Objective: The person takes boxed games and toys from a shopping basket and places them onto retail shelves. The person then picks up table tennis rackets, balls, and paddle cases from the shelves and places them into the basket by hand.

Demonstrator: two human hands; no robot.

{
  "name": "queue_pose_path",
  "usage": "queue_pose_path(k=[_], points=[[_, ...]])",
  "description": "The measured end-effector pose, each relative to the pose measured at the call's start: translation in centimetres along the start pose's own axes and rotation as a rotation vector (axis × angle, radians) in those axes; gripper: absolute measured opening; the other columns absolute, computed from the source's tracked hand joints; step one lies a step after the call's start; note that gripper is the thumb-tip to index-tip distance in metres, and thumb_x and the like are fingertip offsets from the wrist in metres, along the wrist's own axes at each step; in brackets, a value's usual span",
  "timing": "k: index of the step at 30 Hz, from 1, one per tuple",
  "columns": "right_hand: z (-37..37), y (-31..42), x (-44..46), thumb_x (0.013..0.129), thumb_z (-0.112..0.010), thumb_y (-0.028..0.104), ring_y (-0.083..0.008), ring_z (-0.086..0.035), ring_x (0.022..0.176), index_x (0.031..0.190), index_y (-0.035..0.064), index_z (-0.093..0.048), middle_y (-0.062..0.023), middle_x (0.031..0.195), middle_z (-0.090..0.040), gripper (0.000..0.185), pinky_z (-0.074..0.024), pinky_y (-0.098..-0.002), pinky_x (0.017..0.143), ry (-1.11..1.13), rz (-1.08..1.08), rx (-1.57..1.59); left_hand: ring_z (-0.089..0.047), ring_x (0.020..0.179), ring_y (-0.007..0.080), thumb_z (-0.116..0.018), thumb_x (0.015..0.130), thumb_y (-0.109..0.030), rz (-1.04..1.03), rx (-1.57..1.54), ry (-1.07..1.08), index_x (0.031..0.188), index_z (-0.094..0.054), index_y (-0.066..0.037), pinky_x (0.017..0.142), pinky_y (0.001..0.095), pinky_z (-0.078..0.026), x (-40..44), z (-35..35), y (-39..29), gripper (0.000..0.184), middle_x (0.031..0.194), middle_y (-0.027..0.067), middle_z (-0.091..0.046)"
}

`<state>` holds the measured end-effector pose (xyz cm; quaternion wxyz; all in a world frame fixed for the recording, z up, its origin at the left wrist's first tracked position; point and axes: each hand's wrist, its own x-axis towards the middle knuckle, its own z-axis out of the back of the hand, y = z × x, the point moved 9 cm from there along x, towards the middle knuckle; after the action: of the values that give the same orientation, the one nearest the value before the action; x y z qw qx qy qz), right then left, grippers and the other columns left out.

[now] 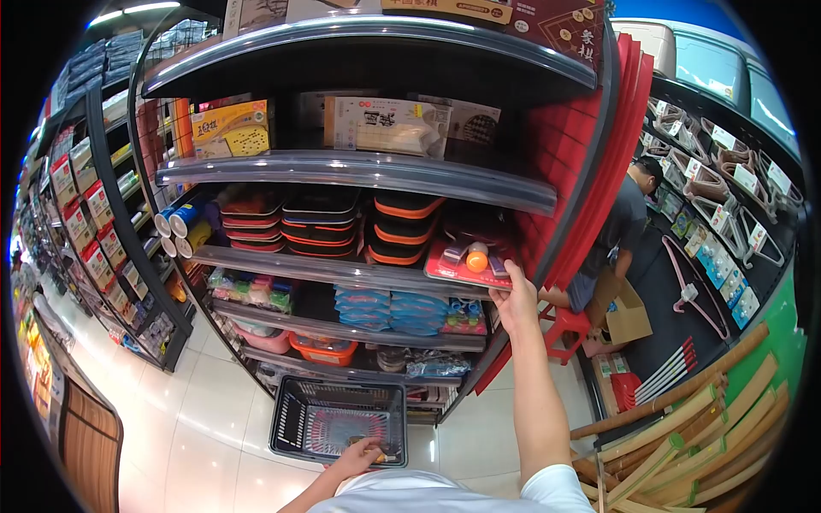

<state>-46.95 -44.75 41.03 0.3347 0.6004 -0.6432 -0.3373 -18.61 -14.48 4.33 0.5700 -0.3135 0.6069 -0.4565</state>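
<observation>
Gripped at its right edge by the right hand (516, 301), the red package (440, 263) with an orange ball (477, 262) was at the shelf (321, 266) front. The left hand (363, 455) met the basket's (341, 386) near rim, its grip unclear; a red box (564, 27) read "象棋".

A short white sleeve (554, 489) ends far above the right hand (516, 301). Pale shirt cloth (415, 492) shows near the left hand (363, 456).

4 white roll ends (178, 227), 1 basket (342, 381), 1 orange ball (476, 262), 1 red stool (564, 322), 1 cardboard box (631, 313).
</observation>
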Motion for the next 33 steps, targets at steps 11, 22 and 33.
queue_pose_path(k=[11,22,33], points=[[0.9,1.4,-7.0,0.1,-0.06,0.022,-0.0126,-0.068,0.091,0.131,0.0044,-0.055,-0.0041,0.112,-0.066,0.037,-0.0595,-0.029,0.074,0.113,0.185,-0.011,-0.063,0.104,0.0177,-0.057,0.102,-0.03,-0.1,-0.029,0.031,0.14,-0.05,0.001,0.092,0.03,-0.05,0.1,-0.6,-4.4,0.05,0.123,0.0122,-0.066],[5.7,-2.7,-20.9,0.086,-0.073,0.026,-0.0227,-0.06,0.119,0.145,-0.0071,-0.036,-0.0143,0.132,-0.056,0.077,-0.0502,-0.0378,0.102,0.132,0.158,-0.126,-0.058,0.115,0.0148,-0.048,0.106,-0.038,-0.262,-0.479,0.32,0.15,-0.036,-0.003,0.095,0.0316,-0.048,-2.1,-3.0,-18.4,0.058,0.137,0.0104,-0.056],[6.6,-12.1,-26.0,0.083,-0.081,0.023,-0.0245,-0.055,0.128,0.153,-0.0001,-0.028,-0.0112,0.143,-0.051,0.09,-0.0477,-0.0396,0.106,0.276,-0.176,-0.081,-0.045,0.135,0.0168,-0.072,0.093,-0.015,-0.256,-0.733,0.24,0.153,-0.026,-0.006,0.113,0.0374,-0.037,-5.2,-2.7,-19.6,0.076,0.146,0.0069,-0.048]])
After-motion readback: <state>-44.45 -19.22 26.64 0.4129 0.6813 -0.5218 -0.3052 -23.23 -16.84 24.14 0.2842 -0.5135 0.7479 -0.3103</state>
